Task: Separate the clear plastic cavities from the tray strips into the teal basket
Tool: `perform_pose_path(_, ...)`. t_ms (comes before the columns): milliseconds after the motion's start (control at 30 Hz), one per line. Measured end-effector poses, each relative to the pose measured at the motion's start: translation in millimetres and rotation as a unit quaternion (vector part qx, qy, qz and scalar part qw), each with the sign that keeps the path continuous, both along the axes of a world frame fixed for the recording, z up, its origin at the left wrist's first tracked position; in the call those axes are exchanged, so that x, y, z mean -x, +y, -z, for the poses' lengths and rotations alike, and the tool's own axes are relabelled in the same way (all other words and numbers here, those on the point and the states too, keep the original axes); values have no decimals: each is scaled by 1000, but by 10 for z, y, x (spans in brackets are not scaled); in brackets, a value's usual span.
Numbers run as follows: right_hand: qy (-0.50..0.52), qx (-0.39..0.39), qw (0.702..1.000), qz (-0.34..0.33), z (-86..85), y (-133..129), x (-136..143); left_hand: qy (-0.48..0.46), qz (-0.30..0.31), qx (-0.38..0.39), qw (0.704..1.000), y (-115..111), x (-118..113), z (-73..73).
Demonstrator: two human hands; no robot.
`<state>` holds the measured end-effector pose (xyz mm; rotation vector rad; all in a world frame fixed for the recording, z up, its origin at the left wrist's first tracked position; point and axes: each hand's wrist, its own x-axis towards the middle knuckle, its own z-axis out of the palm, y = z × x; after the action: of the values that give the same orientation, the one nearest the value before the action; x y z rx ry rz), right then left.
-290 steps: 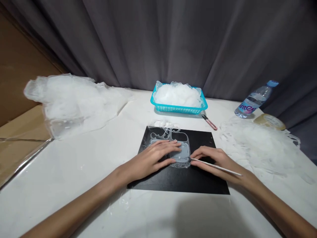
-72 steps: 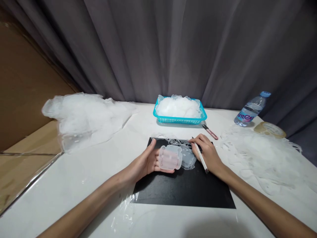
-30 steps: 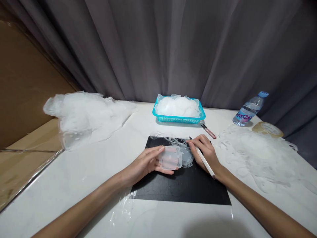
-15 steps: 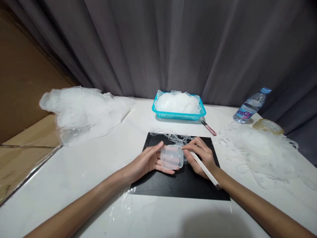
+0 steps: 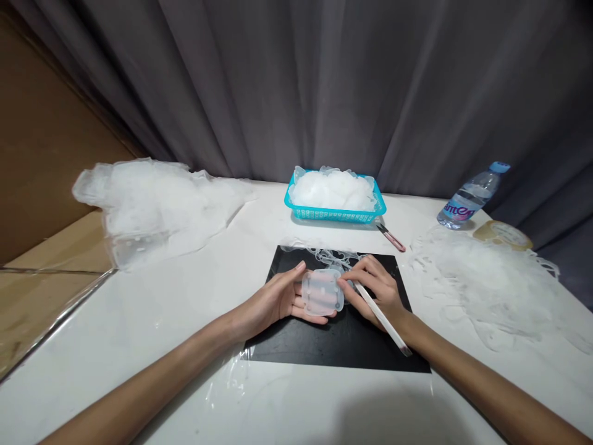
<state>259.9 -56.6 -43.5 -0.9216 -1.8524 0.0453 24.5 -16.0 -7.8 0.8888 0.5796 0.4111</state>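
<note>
Head view: left hand [image 5: 278, 301] cups a clear plastic piece [image 5: 322, 292] over the black mat [image 5: 333, 340], fingers curled under it. Right hand [image 5: 377, 290] pinches the piece's right edge while gripping a white stick [image 5: 382, 318]. Farther off sits a teal basket [image 5: 334, 213].

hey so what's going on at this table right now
A person sits at a white table working over a black mat. The left hand holds a small translucent plastic piece on its fingers. The right hand grips a thin white tool and touches the piece's edge. Trimmed plastic scrap lies behind the hands. Further back stand a turquoise basket heaped with similar pieces and small snips.
</note>
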Motion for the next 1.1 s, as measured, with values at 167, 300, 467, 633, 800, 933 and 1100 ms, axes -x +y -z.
perform_pose_path(167, -5, -5, 1000, 0, -16, 2, -1, -2, 0, -11, 1000, 0, -7, -7)
perform_pose_path(300, -10, 3, 1000, 1, -20, -6, 6, 14, -15, -54, 998, 1, -11, 12)
perform_pose_path(467, -22, -4, 1000, 4, -14, -10, 5, 29, -35, -79, 996, 8, -18, 47)
perform_pose_path(633, -30, -16, 999, 9, -14, -6, 12, 37, -43, -57, 997, 3, -31, 43)
perform_pose_path(800, -29, -24, 999, 16, -25, -1, 18, 30, -23, -27, 999, 5, -30, 55)
perform_pose_path(933, -40, -29, 999, 17, -28, -1, 16, 15, -6, -20, 1000, 3, -28, 70)
perform_pose_path(1100, -47, -33, 998, 12, -7, -5, 16, 15, -1, -32, 999, -4, -18, 103)
